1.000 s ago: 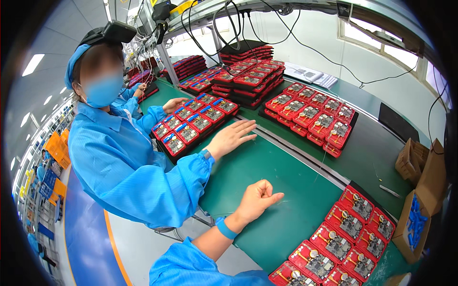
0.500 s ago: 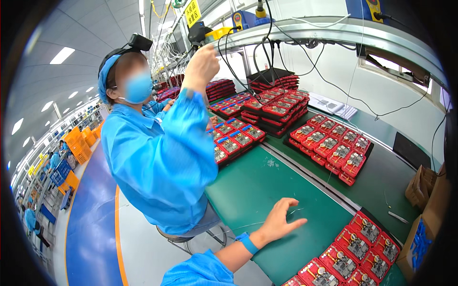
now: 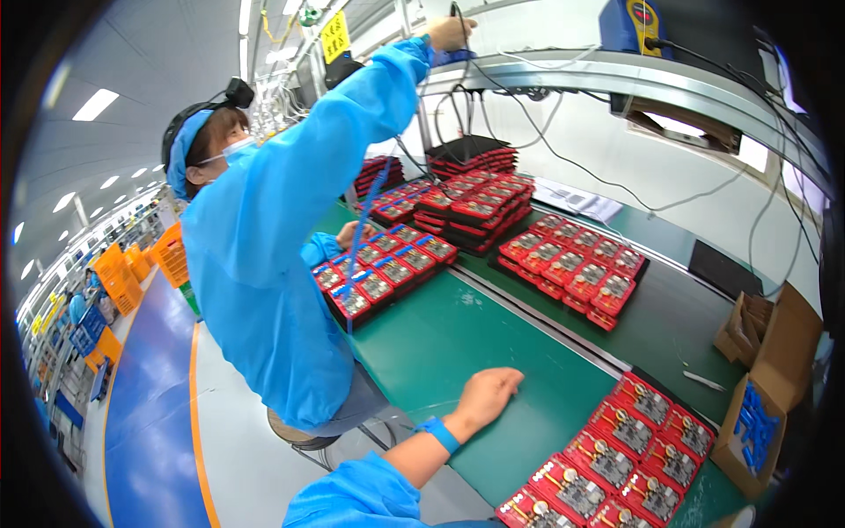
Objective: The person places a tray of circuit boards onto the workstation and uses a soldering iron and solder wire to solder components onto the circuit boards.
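My left hand [image 3: 486, 400], with a blue band [image 3: 437, 435] round its wrist, hovers or rests over the green work surface [image 3: 414, 352]; I cannot tell which. Its fingers are curled together, and nothing shows in them. To its right and nearer lies a red tray of small circuit boards [image 3: 607, 453], the boards sitting in rows with round gold-coloured parts and thin leads. My right hand is out of view. A pale shape at the bottom edge beside the tray is too cut off to make out.
A co-worker in blue [image 3: 264, 290] sits at the left, one arm raised to the overhead rail [image 3: 572, 75]. Beyond lie another board tray [image 3: 387, 268], stacked red trays [image 3: 480, 202] and a further tray stack [image 3: 572, 268]. Cables hang above. At right stands a carton [image 3: 731, 449] of blue pieces.
My left hand has gone from spread fingers to curled ones. The co-worker's arm has reached higher and to the right, onto the rail. The whole view has shifted slightly.
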A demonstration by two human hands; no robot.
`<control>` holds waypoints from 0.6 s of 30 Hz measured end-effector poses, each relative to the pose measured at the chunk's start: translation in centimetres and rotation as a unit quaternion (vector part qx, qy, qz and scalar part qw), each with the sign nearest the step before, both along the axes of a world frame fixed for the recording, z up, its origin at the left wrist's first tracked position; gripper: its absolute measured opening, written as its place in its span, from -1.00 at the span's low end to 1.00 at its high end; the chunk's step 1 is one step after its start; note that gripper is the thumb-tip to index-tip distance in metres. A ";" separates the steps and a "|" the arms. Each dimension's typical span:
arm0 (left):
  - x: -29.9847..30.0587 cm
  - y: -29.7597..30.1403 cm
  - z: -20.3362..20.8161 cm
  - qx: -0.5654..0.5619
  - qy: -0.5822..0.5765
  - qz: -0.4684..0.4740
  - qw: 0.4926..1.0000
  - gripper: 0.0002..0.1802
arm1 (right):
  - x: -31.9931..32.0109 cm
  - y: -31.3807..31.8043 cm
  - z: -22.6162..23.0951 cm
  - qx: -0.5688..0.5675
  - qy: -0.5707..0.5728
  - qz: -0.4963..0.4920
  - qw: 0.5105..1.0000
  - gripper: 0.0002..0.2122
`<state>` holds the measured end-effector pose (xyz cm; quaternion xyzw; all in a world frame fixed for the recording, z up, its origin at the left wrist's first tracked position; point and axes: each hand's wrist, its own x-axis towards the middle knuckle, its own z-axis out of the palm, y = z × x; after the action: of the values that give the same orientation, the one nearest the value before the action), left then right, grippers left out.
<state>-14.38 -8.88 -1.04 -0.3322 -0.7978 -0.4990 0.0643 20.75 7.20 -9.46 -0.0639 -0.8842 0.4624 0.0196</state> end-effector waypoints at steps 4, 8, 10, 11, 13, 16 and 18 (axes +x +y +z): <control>0.6 -0.6 0.5 0.045 -0.121 0.007 0.992 -0.73 | 1.9 -0.8 0.2 0.008 0.001 -0.032 0.999 -0.81; 1.6 -2.9 0.5 0.123 -0.183 0.000 0.975 -0.71 | 4.1 -1.5 0.7 0.018 0.004 -0.051 0.999 -0.81; 3.6 -5.2 1.4 0.192 -0.295 -0.009 0.936 -0.71 | 5.1 -2.1 1.1 0.023 0.008 -0.068 0.997 -0.81; 4.6 -6.7 2.3 0.222 -0.362 -0.009 0.905 -0.69 | 4.8 -2.4 1.2 0.025 0.013 -0.075 0.997 -0.81; 6.5 -9.9 3.4 0.326 -0.457 -0.030 0.827 -0.72 | 5.7 -3.7 1.2 0.020 0.009 -0.082 0.996 -0.80; 9.7 -12.7 6.1 0.422 -0.509 -0.074 0.747 -0.73 | 9.2 -6.2 1.1 0.007 -0.022 -0.096 0.995 -0.80; 10.9 -13.1 7.8 0.396 -0.501 -0.094 0.764 -0.74 | 10.2 -8.0 3.8 -0.002 -0.037 -0.111 0.993 -0.80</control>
<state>-3.49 -21.99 6.74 -0.0529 -0.4126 -0.8696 -0.2661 30.95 -0.83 -5.69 -0.1785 -0.8707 0.4568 0.0380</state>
